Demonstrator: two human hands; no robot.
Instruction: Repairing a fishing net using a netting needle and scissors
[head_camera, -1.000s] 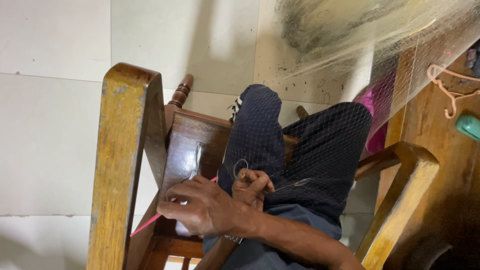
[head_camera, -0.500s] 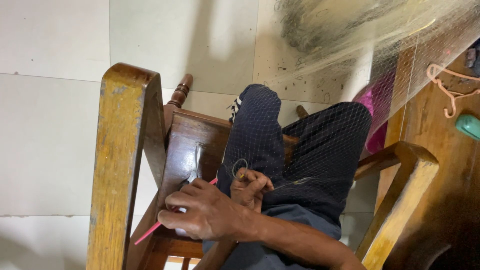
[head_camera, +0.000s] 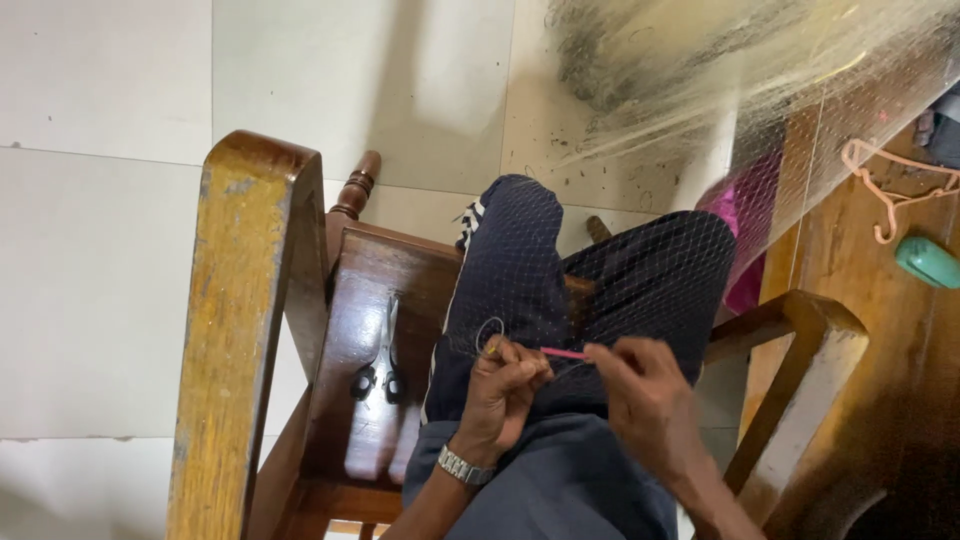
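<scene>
Pink netting needle (head_camera: 563, 353): long axis roughly level, bridging both hands over the fishing net (head_camera: 640, 270); right hand (head_camera: 650, 400) fingers pinch its right end; left hand (head_camera: 503, 395) fingers closed on the left tip

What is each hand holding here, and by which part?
The right hand pinches a thin pink needle by its near end. The left hand pinches a fold of the fine net draped over the lap.
</scene>
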